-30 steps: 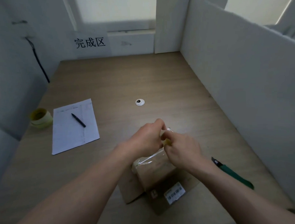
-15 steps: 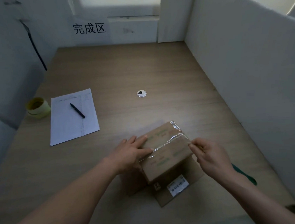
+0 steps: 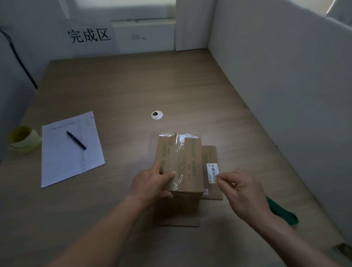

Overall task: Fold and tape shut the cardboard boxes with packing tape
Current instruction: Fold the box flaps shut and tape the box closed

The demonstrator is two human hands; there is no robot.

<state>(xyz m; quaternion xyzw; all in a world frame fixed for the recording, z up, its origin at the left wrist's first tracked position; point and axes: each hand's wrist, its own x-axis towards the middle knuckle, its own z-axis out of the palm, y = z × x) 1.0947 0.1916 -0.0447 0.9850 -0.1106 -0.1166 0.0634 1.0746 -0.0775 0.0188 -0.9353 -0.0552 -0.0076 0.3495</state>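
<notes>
A small brown cardboard box [image 3: 189, 163] stands on the wooden desk [image 3: 118, 85], with clear tape running along its top seam. Its lower flaps lie spread on the desk; the right flap [image 3: 211, 152] carries a barcode label. My left hand [image 3: 151, 185] grips the box's near left corner, thumb along the side and fingers on top. My right hand [image 3: 242, 191] hovers just right of the box, its thumb and forefinger pinching a small yellowish piece [image 3: 215, 180] over the label. A yellowish tape roll [image 3: 25, 140] sits at the desk's left edge.
A sheet of paper [image 3: 71, 156] with a black pen [image 3: 76, 140] lies left of the box. A green-handled cutter [image 3: 281, 211] is partly hidden behind my right wrist. A white cable grommet [image 3: 156, 115] sits mid-desk. White partitions [image 3: 290, 88] wall in the desk.
The box has been lowered and turned so its taped seam now points away from me. My right hand has come off the box's end and holds the small piece beside it.
</notes>
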